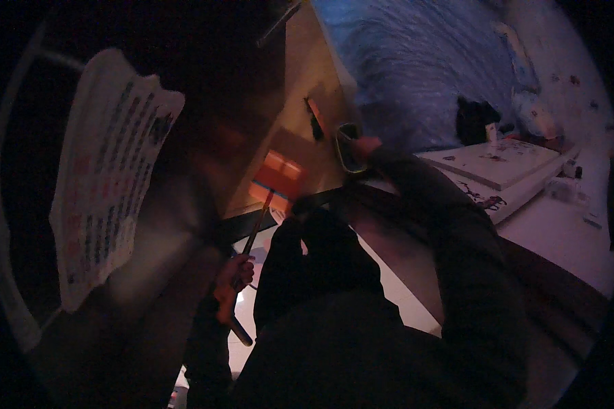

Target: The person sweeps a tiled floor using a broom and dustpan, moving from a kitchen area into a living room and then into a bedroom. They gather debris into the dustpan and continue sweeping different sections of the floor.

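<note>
My left hand (243,271) grips the long dark handle (258,230) of an orange dustpan (279,176). The handle slants up and away to the pan, which lies over the brown floor. Farther off, my right hand (367,147) is at the right rim of a dark open bin (349,161) with a pale edge, its fingers curled over that rim. The bin's inside is too dark to make out. Between pan and bin, slightly beyond them, lies a small orange and black brush-like thing (314,118).
A blue plush bedcover (404,56) spreads at the upper right. Nearer stands a pale box or folded table (496,163) with printed figures. To the left hangs a pale sheet (115,189) bearing writing. Light floor (409,301) shows beside my dark-clothed legs. The room is dim.
</note>
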Available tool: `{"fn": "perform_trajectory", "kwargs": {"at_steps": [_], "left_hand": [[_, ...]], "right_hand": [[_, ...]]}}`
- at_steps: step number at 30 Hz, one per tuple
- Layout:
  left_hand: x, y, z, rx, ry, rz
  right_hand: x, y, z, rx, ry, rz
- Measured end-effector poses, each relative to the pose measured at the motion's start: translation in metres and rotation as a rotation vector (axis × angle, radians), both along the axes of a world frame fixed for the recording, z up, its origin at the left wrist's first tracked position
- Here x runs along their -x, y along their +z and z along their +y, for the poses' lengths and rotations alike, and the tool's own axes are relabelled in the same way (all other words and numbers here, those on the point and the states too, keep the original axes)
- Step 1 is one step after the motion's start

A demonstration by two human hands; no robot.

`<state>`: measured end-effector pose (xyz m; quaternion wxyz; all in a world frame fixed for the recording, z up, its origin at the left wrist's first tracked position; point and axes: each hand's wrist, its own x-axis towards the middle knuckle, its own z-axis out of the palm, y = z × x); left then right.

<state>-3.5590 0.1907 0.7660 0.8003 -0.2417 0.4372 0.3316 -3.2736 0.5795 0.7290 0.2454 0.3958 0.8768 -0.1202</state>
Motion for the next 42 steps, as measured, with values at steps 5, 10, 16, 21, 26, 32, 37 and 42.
{"fn": "perform_trajectory", "kwargs": {"at_steps": [5, 10, 16, 21, 26, 32, 37, 42], "left_hand": [[-0.013, -0.019, -0.001, 0.131, -0.156, -0.115], [-0.019, -0.021, -0.017, 0.191, -0.002, -0.228], [0.000, 0.043, 0.075, 0.091, -0.001, -0.137], [0.010, 0.062, 0.097, 0.023, -0.108, -0.186], [0.004, 0.090, 0.134, 0.092, -0.125, -0.072], [0.001, 0.112, 0.162, 0.108, -0.032, -0.216], [-0.003, 0.127, 0.179, 0.076, -0.004, -0.176], [0.002, 0.162, 0.224, 0.007, -0.202, -0.177]], "right_hand": [[-0.019, 0.025, -0.004, 0.085, 0.015, -0.005], [0.003, 0.026, 0.003, 0.252, 0.131, -0.044], [0.017, -0.013, 0.086, 0.207, 0.085, 0.189], [-0.016, -0.044, 0.170, 0.176, 0.065, 0.218], [-0.011, 0.063, 0.180, 0.280, 0.043, 0.038], [-0.010, 0.110, 0.164, 0.351, 0.153, 0.017], [0.006, 0.072, 0.172, 0.166, 0.253, 0.011], [0.021, 0.058, 0.200, -0.111, 0.204, 0.254]]}}
